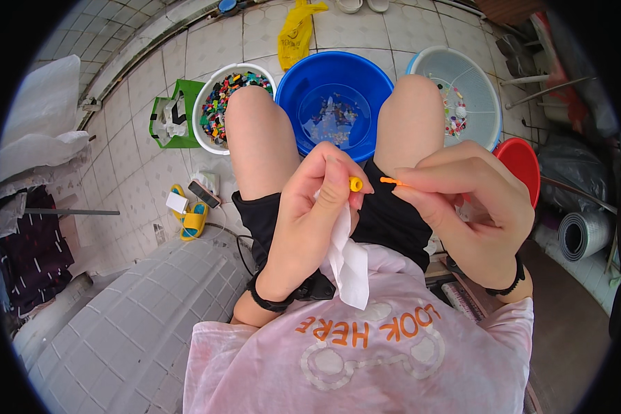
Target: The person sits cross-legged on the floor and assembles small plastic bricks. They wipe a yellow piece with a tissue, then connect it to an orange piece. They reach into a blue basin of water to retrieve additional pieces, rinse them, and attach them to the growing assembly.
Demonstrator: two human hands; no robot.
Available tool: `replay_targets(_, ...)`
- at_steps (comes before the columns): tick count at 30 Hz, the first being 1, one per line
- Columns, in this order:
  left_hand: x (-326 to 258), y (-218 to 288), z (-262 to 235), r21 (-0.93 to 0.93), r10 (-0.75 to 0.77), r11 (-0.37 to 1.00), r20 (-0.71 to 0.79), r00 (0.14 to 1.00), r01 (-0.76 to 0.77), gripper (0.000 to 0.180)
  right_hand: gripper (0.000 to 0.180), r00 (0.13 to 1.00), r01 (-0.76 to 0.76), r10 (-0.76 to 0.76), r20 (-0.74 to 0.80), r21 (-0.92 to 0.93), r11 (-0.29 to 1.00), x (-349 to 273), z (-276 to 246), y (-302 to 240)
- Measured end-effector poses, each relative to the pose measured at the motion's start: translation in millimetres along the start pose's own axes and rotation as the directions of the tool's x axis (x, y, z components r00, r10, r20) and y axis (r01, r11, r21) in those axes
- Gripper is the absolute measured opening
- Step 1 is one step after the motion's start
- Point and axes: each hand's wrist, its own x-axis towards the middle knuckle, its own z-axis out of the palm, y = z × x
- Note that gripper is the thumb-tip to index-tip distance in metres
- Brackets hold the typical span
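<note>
Holding one yellow piece (pixel 355 184), one orange stick (pixel 390 181).

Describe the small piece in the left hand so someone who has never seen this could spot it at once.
Find the blue basin between the knees; just below it the two hands meet. The left hand pinches a yellow piece with a white wipe. It is stubby and round, unlike the thin orange stick in the right hand.

pale tiled floor (pixel 138 148), daylight, rolled grey mat (pixel 581 234) at right, white sacks (pixel 45 110) at left
</note>
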Motion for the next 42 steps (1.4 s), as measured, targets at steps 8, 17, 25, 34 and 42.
replay_targets(8, -2, 4, 1, -0.038, -0.014, 0.999, 0.069, 0.998, 0.017, 0.038, 0.029, 0.983, 0.181, -0.181, -0.006, -0.012, 0.983, -3, 11, 4)
replay_targets(17, -2, 0, 0, 0.043, 0.118, 0.992, 0.070, 0.991, -0.121, 0.030, 0.028, 0.933, 0.353, -0.359, -0.006, -0.159, 0.922, -3, 21, 7)
replay_targets(25, -1, -4, -5, 0.195, 0.298, 0.932, 0.072, 0.952, -0.306, 0.018, 0.026, 0.936, 0.344, -0.351, 0.021, -0.264, 0.901, -6, 25, 7)
replay_targets(34, 6, -3, -14, 0.373, 0.443, 0.800, 0.161, 0.882, -0.470, 0.011, 0.008, 0.983, -0.015, 0.021, 0.180, -0.037, 0.999, 16, 9, 4)
replay_targets(42, 9, -2, -17, 0.414, 0.482, 0.759, 0.162, 0.861, -0.503, 0.012, 0.006, 0.941, -0.227, 0.217, 0.259, 0.008, 0.974, 25, 6, -2)
